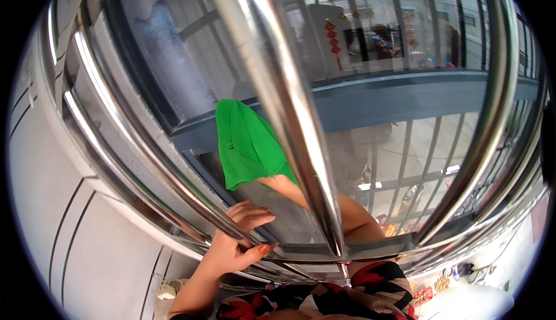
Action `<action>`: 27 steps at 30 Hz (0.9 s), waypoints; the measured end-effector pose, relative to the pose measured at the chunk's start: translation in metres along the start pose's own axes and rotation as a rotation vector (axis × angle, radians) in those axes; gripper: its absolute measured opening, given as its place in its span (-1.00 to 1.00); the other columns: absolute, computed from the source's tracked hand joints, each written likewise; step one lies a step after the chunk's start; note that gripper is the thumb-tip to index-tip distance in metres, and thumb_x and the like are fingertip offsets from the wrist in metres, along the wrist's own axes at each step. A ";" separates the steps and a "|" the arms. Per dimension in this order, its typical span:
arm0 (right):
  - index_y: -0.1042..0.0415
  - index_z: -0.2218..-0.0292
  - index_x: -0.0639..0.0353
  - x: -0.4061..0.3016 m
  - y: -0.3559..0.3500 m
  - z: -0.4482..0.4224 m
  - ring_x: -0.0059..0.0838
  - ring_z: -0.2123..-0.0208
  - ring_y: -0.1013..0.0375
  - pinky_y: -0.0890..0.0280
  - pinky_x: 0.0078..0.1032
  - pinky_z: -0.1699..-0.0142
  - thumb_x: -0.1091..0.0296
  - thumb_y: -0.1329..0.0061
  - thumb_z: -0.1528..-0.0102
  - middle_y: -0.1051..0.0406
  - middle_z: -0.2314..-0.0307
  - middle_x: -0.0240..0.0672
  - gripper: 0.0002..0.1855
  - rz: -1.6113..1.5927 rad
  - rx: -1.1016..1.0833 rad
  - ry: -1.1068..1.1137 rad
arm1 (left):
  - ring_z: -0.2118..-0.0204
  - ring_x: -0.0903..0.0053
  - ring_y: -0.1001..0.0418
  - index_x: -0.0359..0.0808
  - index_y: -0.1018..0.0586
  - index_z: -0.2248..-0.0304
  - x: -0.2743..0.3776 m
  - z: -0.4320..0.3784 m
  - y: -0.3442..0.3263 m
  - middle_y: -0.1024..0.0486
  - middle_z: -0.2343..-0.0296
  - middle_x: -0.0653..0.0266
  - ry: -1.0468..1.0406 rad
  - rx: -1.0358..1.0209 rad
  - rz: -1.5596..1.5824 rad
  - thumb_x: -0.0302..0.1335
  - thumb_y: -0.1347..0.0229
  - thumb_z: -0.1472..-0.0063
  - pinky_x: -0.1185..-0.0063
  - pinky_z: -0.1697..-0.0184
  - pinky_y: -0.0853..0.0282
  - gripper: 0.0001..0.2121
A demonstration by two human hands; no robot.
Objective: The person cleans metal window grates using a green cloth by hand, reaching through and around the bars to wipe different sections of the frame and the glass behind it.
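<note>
A green cloth (249, 142) covers my right hand, whose fingers are hidden beneath it. My right forearm (286, 192) reaches between the stainless steel bars, passing behind a thick one (299, 116). The cloth lies against the dark grey frame (391, 98) of a glass window (369, 29). Lower and to the left, my left hand (245, 229) is wrapped around a thinner steel bar (173, 176), with the thumb on the near side and the fingers beyond it.
A white wall tile (108, 233) with dark lines borders the bars at left. More curved bars (491, 116) stand at right, above a flat metal crossbar (373, 247). Red hanging ornaments (332, 38) show in the glass. Below right, a red container (422, 296) sits on the floor.
</note>
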State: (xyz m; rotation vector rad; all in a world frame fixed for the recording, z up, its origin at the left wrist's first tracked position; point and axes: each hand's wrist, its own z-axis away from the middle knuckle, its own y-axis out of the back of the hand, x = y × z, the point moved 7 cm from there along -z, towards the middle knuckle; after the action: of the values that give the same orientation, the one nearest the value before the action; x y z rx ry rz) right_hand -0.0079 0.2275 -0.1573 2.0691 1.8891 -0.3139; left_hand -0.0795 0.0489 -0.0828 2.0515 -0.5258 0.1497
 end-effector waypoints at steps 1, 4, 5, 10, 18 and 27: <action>-0.26 0.16 0.24 0.008 0.007 -0.007 -0.32 0.23 -0.16 -0.02 -0.43 0.09 0.22 0.08 0.01 -0.23 0.29 -0.24 -0.60 0.028 0.035 -0.012 | 0.17 0.23 -0.40 -0.36 -0.49 0.21 0.002 -0.003 0.000 -0.45 0.28 0.10 -0.012 0.011 0.005 -0.27 -0.11 0.10 0.25 -0.04 -0.12 -0.56; -0.27 0.17 0.23 0.025 0.017 -0.033 -0.34 0.25 -0.16 -0.02 -0.44 0.11 0.22 0.07 0.01 -0.23 0.30 -0.25 -0.61 0.077 0.159 -0.054 | 0.06 0.25 -0.32 -0.43 -0.30 0.02 0.001 0.011 0.007 -0.39 0.19 0.03 0.131 0.143 0.278 -0.19 -0.10 -0.01 0.30 -0.06 -0.08 -0.40; -0.27 0.17 0.23 0.038 0.026 -0.044 -0.34 0.25 -0.16 -0.02 -0.44 0.12 0.22 0.07 0.02 -0.23 0.31 -0.26 -0.61 0.117 0.213 -0.073 | 0.02 0.25 -0.28 -0.45 -0.21 -0.04 -0.002 0.012 0.004 -0.35 0.14 0.01 0.213 0.259 0.500 -0.18 -0.09 -0.05 0.32 -0.07 -0.07 -0.34; -0.28 0.19 0.22 0.111 0.095 -0.085 -0.36 0.28 -0.17 -0.04 -0.46 0.14 0.21 0.06 0.03 -0.24 0.34 -0.28 -0.61 0.233 0.444 -0.225 | -0.21 0.21 0.17 -0.39 0.15 -0.15 0.051 0.009 0.034 0.11 -0.12 -0.06 -0.149 0.921 0.021 -0.06 -0.04 -0.07 0.28 -0.20 0.21 -0.14; -0.30 0.22 0.20 0.154 0.146 -0.067 -0.38 0.33 -0.18 -0.05 -0.48 0.19 0.21 0.03 0.05 -0.25 0.38 -0.31 -0.63 0.140 0.568 -0.446 | -0.20 0.11 0.19 -0.35 0.23 -0.16 0.109 -0.045 0.016 0.19 -0.12 -0.19 -0.429 0.746 0.216 -0.21 -0.07 -0.08 0.31 -0.20 0.20 -0.15; -0.32 0.25 0.18 0.166 0.133 -0.076 -0.41 0.38 -0.20 -0.07 -0.51 0.24 0.20 0.01 0.08 -0.26 0.43 -0.34 -0.64 -0.019 0.628 -0.524 | 0.75 0.55 -0.31 -0.41 -0.32 0.12 0.109 -0.112 -0.024 -0.26 0.77 0.34 -0.045 0.305 1.141 -0.40 0.12 -0.24 0.58 0.65 -0.32 -0.72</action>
State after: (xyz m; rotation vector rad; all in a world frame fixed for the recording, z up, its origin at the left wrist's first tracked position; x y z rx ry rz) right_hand 0.1365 0.4001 -0.1373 2.0161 1.6001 -1.4508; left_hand 0.0406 0.1209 -0.0094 1.7894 -1.7318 0.8915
